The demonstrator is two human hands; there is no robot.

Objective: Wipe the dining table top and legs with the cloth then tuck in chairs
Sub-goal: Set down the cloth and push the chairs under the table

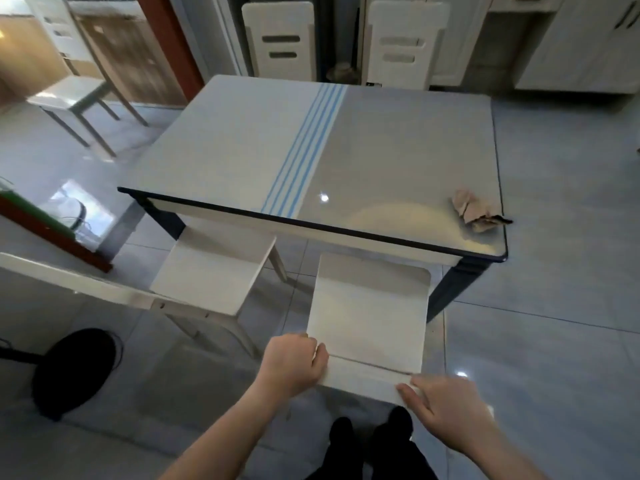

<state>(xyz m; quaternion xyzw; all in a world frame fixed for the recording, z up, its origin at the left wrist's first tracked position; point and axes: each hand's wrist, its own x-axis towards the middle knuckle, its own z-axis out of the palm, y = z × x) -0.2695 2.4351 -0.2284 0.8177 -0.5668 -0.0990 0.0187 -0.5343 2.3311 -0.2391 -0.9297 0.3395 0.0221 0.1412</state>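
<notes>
The dining table (398,150) has a glossy grey and white top with blue stripes and dark legs. A crumpled beige cloth (476,211) lies near its front right corner. A white chair (367,313) stands at the table's near side, its seat partly under the top. My left hand (294,362) grips the left end of its backrest top. My right hand (446,407) grips the right end. A second white chair (211,271) stands to the left, angled, its seat partly under the table.
Two white chairs (280,39) (401,46) stand at the table's far side. Another white chair (72,95) stands apart at the far left. A black round fan base (76,368) sits on the tiled floor at the left. White cabinets (588,39) line the back right.
</notes>
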